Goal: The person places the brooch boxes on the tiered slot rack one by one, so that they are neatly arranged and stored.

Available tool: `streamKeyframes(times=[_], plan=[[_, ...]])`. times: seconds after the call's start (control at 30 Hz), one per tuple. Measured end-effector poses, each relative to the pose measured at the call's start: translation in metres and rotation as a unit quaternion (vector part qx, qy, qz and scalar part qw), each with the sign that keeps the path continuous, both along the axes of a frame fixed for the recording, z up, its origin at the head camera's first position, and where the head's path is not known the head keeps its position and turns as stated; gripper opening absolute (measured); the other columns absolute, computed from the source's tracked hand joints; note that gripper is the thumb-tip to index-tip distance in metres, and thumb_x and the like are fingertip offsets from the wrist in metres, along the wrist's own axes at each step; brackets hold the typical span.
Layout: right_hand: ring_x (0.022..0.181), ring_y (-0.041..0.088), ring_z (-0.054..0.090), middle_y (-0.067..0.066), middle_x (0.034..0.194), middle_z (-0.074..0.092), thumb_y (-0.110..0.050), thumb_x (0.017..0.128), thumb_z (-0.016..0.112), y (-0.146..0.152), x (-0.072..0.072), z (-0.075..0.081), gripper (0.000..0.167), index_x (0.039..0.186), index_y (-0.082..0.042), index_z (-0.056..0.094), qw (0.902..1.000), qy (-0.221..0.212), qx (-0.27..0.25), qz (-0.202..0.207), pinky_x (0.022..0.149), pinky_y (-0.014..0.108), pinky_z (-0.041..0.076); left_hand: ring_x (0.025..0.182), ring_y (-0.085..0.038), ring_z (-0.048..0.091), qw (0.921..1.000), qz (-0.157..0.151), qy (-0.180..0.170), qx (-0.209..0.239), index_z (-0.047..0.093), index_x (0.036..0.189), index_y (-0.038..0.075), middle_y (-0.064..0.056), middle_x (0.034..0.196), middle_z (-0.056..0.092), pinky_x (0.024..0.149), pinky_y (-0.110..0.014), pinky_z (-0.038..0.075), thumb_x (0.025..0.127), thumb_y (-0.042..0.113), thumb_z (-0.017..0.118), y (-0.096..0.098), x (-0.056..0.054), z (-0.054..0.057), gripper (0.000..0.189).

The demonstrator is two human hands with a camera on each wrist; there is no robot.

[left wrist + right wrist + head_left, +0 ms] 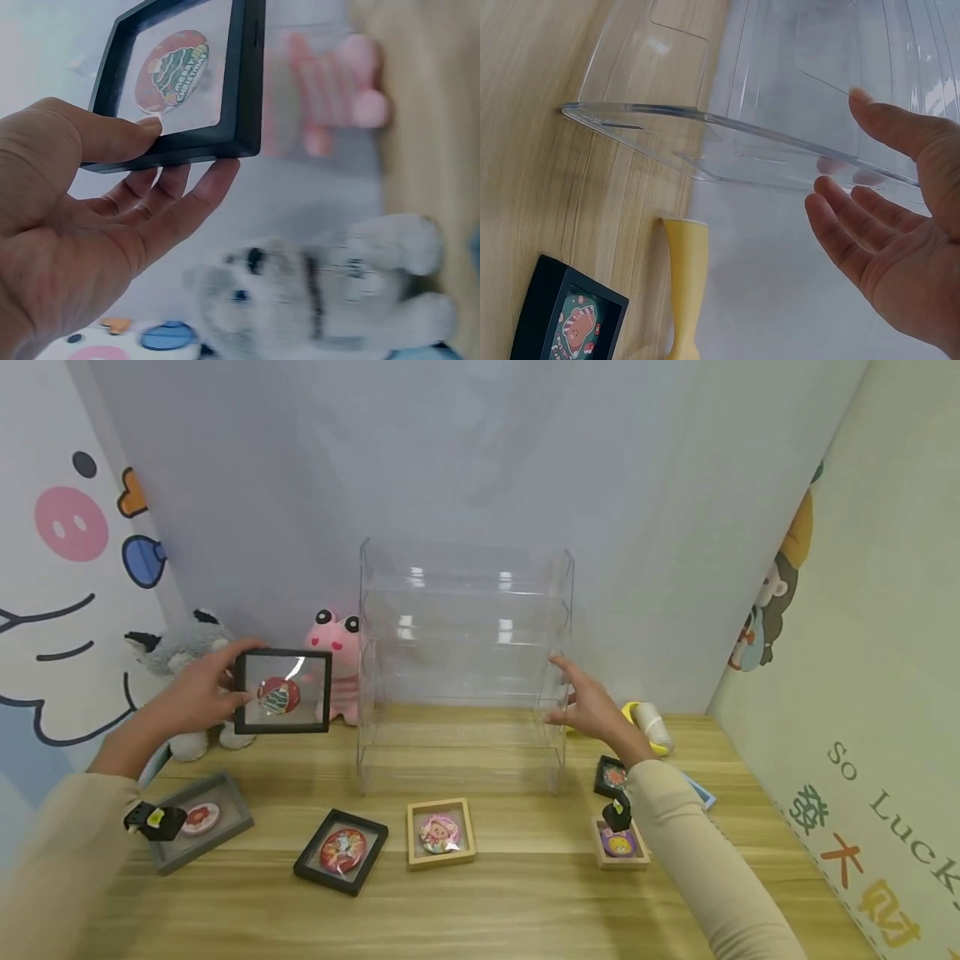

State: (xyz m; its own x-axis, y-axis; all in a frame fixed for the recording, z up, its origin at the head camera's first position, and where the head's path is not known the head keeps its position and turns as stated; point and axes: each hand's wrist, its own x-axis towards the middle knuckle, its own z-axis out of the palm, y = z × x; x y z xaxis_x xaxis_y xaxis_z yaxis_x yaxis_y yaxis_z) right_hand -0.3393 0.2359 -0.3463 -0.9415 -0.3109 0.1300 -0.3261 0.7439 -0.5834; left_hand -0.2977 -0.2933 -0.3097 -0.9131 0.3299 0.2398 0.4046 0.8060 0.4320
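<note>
My left hand [202, 687] holds up a black display frame [282, 727] by its side, thumb on the front and fingers beneath. Inside that frame is a round red badge [171, 71] with a Christmas tree and "Merry Christmas" on it. A clear acrylic tiered shelf [465, 760] stands upright on the table. At its right side panel is my right hand [596, 706], with the thumb on one side and loosely bent fingers on the other. The fingertips are close to the panel; whether they touch it I cannot tell.
On the wooden table [525, 902] lie a grey frame [238, 814], a black frame [370, 860], a light wood frame [441, 862] and, at right, a small black frame [536, 300]. Behind are a pink plush [345, 689], a grey plush [277, 292] and a yellow object [686, 277].
</note>
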Motion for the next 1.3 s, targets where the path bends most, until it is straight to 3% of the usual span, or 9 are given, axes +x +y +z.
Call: streamKeyframes(times=[0.1, 0.3, 0.4, 0.6, 0.83, 1.03, 1.3], plan=[[0.113, 0.048, 0.062, 0.031, 0.147, 0.042, -0.010, 0.083, 0.081, 0.000, 0.001, -0.001, 0.096, 0.158, -0.014, 0.021, 1.0000, 0.003, -0.003, 0.001, 0.084, 0.052, 0.058, 0.100, -0.055, 0.058, 0.9998, 0.007, 0.019, 0.007, 0.027, 0.152, 0.003, -0.033, 0.115, 0.048, 0.063, -0.050, 0.056, 0.091, -0.006, 0.062, 0.007, 0.001, 0.020, 0.071], [0.114, 0.048, 0.061, 0.030, 0.146, 0.042, -0.012, 0.085, 0.079, 0.001, 0.001, -0.001, 0.095, 0.159, -0.014, 0.020, 1.0000, 0.005, 0.003, 0.005, 0.083, 0.050, 0.059, 0.107, -0.055, 0.055, 0.9964, 0.018, 0.076, 0.034, 0.028, 0.155, 0.010, -0.033, 0.137, 0.044, 0.079, -0.065, 0.049, 0.092, -0.005, 0.063, 0.030, 0.001, 0.052, 0.074], [0.115, 0.047, 0.061, 0.030, 0.147, 0.042, -0.012, 0.085, 0.079, 0.001, 0.001, 0.001, 0.095, 0.159, -0.015, 0.019, 1.0000, 0.002, 0.006, 0.002, 0.082, 0.050, 0.059, 0.111, -0.053, 0.054, 0.9945, 0.018, 0.089, 0.052, 0.028, 0.156, 0.015, -0.031, 0.140, 0.043, 0.079, -0.064, 0.050, 0.092, -0.004, 0.063, 0.044, -0.003, 0.063, 0.075], [0.117, 0.048, 0.060, 0.030, 0.149, 0.040, -0.012, 0.085, 0.079, 0.000, 0.002, 0.002, 0.096, 0.159, -0.017, 0.018, 1.0000, -0.005, 0.006, -0.003, 0.082, 0.051, 0.059, 0.111, -0.049, 0.055, 0.9922, 0.005, 0.111, 0.057, 0.031, 0.156, 0.018, -0.029, 0.132, 0.048, 0.085, -0.064, 0.047, 0.093, -0.002, 0.062, 0.071, -0.015, 0.080, 0.074], [0.112, 0.048, 0.062, 0.032, 0.147, 0.041, -0.011, 0.084, 0.080, 0.000, 0.003, -0.004, 0.102, 0.161, -0.018, 0.013, 0.9999, 0.006, -0.012, -0.002, 0.081, 0.051, 0.059, 0.112, -0.045, 0.053, 0.9914, -0.011, 0.116, 0.060, 0.031, 0.157, 0.019, -0.026, 0.136, 0.047, 0.093, -0.063, 0.045, 0.094, -0.001, 0.061, 0.100, -0.037, 0.094, 0.072], [0.110, 0.048, 0.063, 0.030, 0.146, 0.041, -0.011, 0.085, 0.079, 0.002, 0.006, -0.007, 0.101, 0.161, -0.019, 0.014, 0.9996, 0.011, -0.028, 0.000, 0.079, 0.049, 0.060, 0.110, -0.041, 0.052, 0.9892, -0.016, 0.135, 0.055, 0.033, 0.155, 0.018, -0.026, 0.128, 0.049, 0.093, -0.059, 0.046, 0.094, 0.000, 0.061, 0.126, -0.057, 0.103, 0.069], [0.109, 0.047, 0.063, 0.032, 0.145, 0.041, -0.011, 0.086, 0.078, 0.005, 0.009, -0.006, 0.099, 0.161, -0.019, 0.014, 0.9996, 0.012, -0.025, 0.002, 0.080, 0.048, 0.060, 0.103, -0.039, 0.052, 0.9893, -0.018, 0.139, 0.041, 0.033, 0.155, 0.020, -0.026, 0.121, 0.047, 0.083, -0.052, 0.047, 0.096, -0.001, 0.058, 0.148, -0.082, 0.097, 0.067]])
